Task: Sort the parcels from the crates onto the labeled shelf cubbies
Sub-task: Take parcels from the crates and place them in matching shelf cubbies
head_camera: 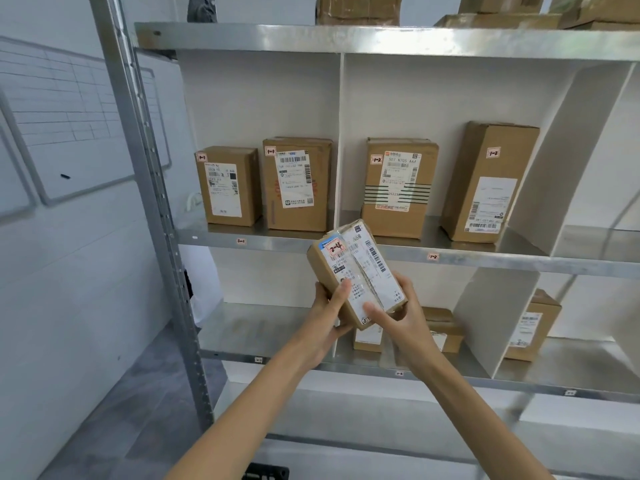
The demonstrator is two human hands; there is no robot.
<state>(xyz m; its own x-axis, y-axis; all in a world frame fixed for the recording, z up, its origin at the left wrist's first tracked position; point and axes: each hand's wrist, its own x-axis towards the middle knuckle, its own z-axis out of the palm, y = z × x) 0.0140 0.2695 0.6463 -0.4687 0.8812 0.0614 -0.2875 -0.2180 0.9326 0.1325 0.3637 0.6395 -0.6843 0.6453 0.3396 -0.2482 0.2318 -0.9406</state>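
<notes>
Parcel read before shelving

At frame centre, the left hand (323, 308) and right hand (403, 311) each grip the parcel (356, 271), tilted, before the shelf (381, 249). Its handwritten tag is hard to read; a misreading could send it into the wrong cubby.

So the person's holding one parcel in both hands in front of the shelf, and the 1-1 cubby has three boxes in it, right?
Not quite. The head view shows only two boxes in the 1-1 cubby. The rest holds: both hands, left and right, hold one parcel before the shelf.
</notes>
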